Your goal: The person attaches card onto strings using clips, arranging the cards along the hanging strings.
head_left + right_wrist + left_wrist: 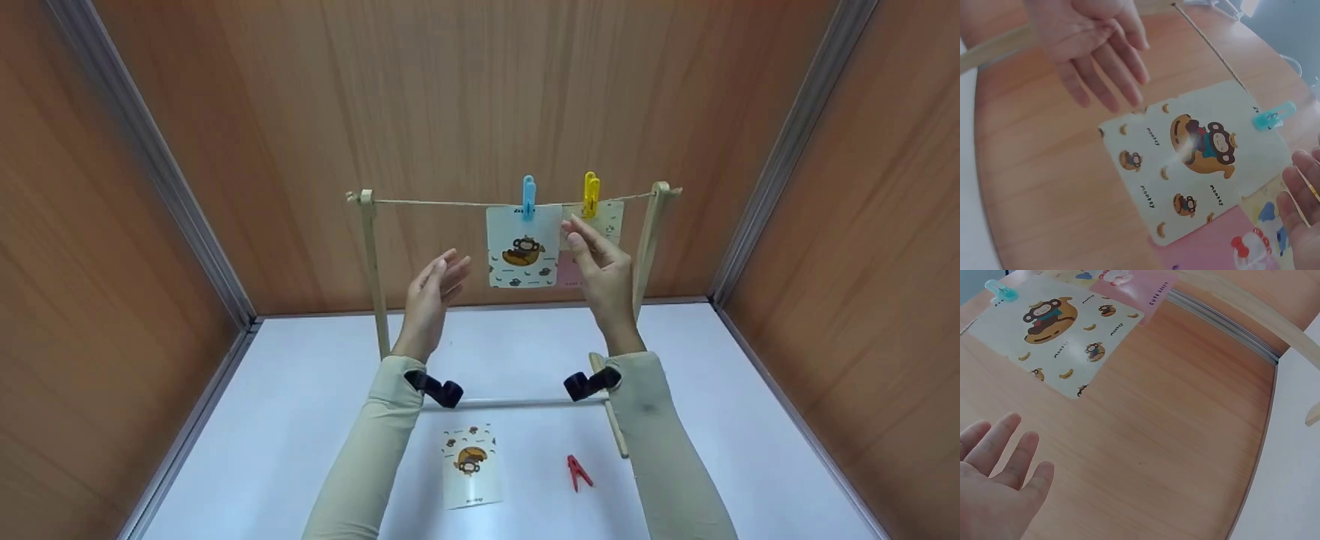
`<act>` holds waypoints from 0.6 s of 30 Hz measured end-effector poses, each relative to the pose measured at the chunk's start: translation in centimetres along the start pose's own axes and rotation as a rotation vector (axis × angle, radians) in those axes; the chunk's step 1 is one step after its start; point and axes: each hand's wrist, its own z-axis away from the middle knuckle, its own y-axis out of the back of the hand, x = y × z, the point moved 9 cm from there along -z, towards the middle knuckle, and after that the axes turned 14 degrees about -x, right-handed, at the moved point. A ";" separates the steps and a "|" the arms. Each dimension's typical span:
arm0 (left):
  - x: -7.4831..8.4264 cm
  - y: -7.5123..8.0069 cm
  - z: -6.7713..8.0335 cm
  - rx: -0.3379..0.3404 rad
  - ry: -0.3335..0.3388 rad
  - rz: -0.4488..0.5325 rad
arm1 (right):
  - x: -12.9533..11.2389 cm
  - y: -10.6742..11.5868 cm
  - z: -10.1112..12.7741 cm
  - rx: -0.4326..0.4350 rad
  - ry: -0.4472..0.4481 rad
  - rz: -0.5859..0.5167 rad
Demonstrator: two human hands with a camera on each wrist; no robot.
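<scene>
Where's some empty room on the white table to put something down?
The white table has bare patches left of the left sleeve, right of the right sleeve, and a smaller one between the lying monkey card and red clip. The string is crowded toward its right, where the hanging cards overlap.

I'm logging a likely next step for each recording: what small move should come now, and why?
Probably lower the left hand to pick up the loose card on the table. That hand holds nothing, the blue clip secures the hanging monkey card, the line is bare toward its left post, and a red clip lies unused.
</scene>
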 end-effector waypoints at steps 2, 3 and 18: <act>-0.8 0.5 0.5 -0.001 0.015 -0.001 | 0.9 0.1 0.6 -0.009 -0.035 -0.003; -1.2 0.8 0.8 0.002 0.026 -0.002 | 1.4 0.1 0.9 -0.016 -0.051 -0.001; -8.4 3.3 5.2 -0.005 0.205 -0.116 | 8.0 -0.3 6.5 -0.060 -0.236 0.050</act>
